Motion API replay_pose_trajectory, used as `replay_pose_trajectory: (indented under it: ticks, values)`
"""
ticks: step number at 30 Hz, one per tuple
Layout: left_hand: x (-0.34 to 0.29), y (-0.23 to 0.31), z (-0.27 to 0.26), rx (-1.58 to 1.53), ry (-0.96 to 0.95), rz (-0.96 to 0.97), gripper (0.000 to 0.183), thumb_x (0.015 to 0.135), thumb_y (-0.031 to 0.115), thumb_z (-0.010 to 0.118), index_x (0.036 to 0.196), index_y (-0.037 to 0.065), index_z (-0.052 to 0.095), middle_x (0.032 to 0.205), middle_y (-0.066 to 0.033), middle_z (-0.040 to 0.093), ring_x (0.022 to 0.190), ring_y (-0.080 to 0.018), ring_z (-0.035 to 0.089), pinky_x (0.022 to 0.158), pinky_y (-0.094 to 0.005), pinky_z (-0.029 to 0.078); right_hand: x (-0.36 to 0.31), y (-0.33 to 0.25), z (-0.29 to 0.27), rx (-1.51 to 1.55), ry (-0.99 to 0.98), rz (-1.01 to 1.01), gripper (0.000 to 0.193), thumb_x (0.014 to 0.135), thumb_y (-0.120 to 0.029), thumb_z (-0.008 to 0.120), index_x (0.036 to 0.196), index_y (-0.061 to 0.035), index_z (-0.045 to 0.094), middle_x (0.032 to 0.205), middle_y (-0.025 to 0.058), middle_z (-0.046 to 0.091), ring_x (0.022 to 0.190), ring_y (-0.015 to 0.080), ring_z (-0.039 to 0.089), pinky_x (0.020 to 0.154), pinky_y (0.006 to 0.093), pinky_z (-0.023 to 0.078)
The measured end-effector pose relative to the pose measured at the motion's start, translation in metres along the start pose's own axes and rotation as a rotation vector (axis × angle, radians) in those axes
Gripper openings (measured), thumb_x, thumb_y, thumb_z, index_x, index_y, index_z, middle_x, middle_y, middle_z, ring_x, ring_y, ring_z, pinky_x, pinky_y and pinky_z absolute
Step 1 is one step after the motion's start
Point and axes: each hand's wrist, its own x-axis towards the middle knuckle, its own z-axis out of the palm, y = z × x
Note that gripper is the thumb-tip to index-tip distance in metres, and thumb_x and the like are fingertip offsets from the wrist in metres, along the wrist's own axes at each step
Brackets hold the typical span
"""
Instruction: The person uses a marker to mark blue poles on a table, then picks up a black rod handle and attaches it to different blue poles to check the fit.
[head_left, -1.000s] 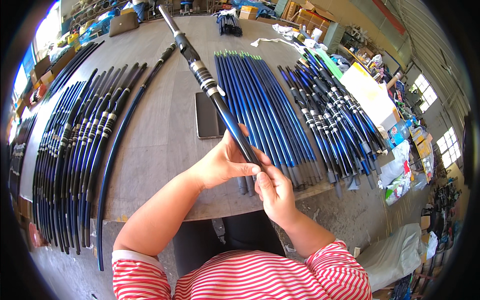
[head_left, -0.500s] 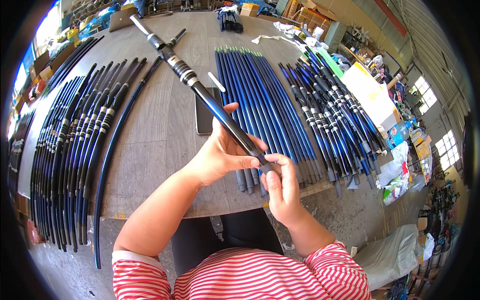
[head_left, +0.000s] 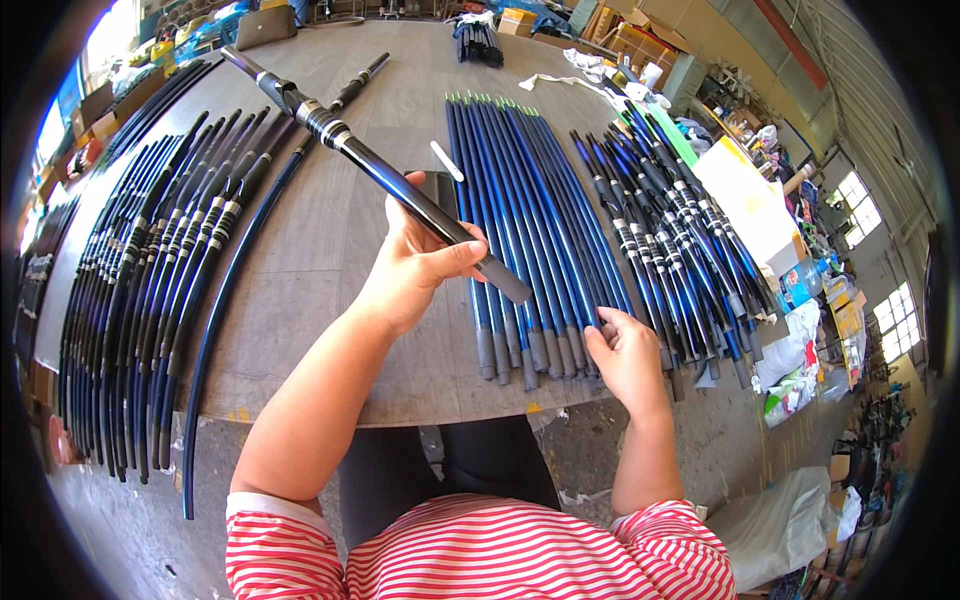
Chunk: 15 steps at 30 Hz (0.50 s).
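My left hand [head_left: 425, 255] is wrapped round a dark fishing rod butt [head_left: 400, 190] with a reel seat [head_left: 318, 122] and ringed trim. The rod butt slants from upper left to a grey lower end, held above the table. My right hand [head_left: 632, 360] is at the lower right end of a row of blue rod blanks [head_left: 525, 230], with its thumb and forefinger apart. Whether its fingertips touch the nearest blank I cannot tell. The blanks lie side by side, with green tips at the far end and grey ends towards me.
Assembled rods [head_left: 150, 270] lie in rows on the left of the table [head_left: 290, 330], beside one long blue rod [head_left: 240, 270]. A pile of rods [head_left: 680, 240] lies on the right. Behind my left hand are a dark phone [head_left: 438, 190] and a white stick [head_left: 447, 161].
My right hand has left the grey end of the rod butt and moved right to the row of blanks. My left hand has shifted left and slightly up with the rod butt.
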Motion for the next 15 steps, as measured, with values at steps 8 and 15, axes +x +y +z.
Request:
replay_pose_trajectory:
  ticks: [8,15]
  values:
    - [0.01,0.007,-0.014,0.105,0.095,0.03,0.09,0.074,-0.001,0.064,0.136,0.009,0.0,0.088,-0.0114,0.058,0.078,-0.0185,0.06,0.064,-0.0353,0.053,-0.029,0.006,0.0,0.92,-0.131,0.119,0.031,0.087,-0.008,0.052,0.115,0.0044,0.05,0.075,0.0016,0.053,0.057,0.0067,0.049,0.044,0.02,0.04]
    - [0.015,0.029,-0.035,0.107,0.183,0.168,0.089,0.078,0.001,0.062,0.138,0.01,-0.003,0.089,-0.0111,0.057,0.079,-0.0204,0.061,0.064,-0.0343,0.055,-0.08,0.039,0.005,1.531,-0.073,0.294,0.034,0.091,-0.028,0.049,0.109,0.0008,0.051,0.073,0.0062,0.052,0.047,0.0059,0.038,0.04,0.0197,0.029]
